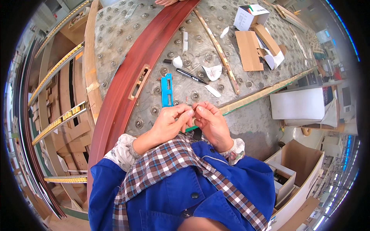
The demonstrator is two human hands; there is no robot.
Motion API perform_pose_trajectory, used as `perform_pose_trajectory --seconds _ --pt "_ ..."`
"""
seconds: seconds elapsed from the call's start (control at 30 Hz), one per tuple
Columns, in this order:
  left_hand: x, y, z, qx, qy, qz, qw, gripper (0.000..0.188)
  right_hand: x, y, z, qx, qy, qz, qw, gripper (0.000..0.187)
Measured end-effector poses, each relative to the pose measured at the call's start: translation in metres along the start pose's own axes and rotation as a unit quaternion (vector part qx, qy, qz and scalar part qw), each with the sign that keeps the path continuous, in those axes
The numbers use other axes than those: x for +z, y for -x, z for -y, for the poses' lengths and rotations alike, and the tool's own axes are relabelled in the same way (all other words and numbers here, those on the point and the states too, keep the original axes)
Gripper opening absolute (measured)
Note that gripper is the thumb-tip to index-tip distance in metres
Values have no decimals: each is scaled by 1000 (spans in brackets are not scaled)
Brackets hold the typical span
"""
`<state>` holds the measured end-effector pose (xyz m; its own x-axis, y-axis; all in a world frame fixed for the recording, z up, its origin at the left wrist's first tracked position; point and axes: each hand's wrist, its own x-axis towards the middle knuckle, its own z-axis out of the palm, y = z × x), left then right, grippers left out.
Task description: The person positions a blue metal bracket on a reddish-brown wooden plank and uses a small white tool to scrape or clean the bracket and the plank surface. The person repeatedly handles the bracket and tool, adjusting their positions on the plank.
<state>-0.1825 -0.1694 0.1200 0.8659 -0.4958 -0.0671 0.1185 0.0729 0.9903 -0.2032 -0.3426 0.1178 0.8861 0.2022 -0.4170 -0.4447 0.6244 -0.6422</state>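
Note:
Close to my body, at the table's near edge, my left hand (169, 123) and my right hand (212, 125) meet with fingertips pinched together. Whatever sits between the fingers is too small and too covered to name. Just beyond them lies a blue slotted plate (167, 92). To the left runs a long red-brown wooden profile (119, 92) with a narrow slotted recess (139, 82) cut into it. A black marker (191, 75) rests on the table past my right hand, near a white scrap (213, 72) and a small white strip (212, 91).
The metal table (115, 23) is studded with ball rollers. A wooden strip (217, 50), an opened cardboard box (249, 50) and a white box (250, 18) lie toward the right. Another person's hand (166, 2) touches the profile's far end. A yellow-roller rack (61, 119) stands left.

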Motion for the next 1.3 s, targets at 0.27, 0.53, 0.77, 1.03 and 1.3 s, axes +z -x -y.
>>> perform_pose_trajectory --seconds 0.27,0.53,0.77,1.03,1.3 --pt "-4 8 -1 64 -21 -22 997 20 14 9 11 -63 230 33 971 10" --pt "-13 6 -6 80 28 -54 995 37 23 11 8 -203 370 75 904 11" --pt "5 -20 -21 -50 137 -38 989 46 34 14 -4 -239 461 95 850 10" --pt "16 -15 -21 -95 309 -43 945 44 31 18 -14 -119 297 118 940 13" --pt "-9 -3 -13 85 124 -94 984 35 41 19 8 -65 283 93 952 13"
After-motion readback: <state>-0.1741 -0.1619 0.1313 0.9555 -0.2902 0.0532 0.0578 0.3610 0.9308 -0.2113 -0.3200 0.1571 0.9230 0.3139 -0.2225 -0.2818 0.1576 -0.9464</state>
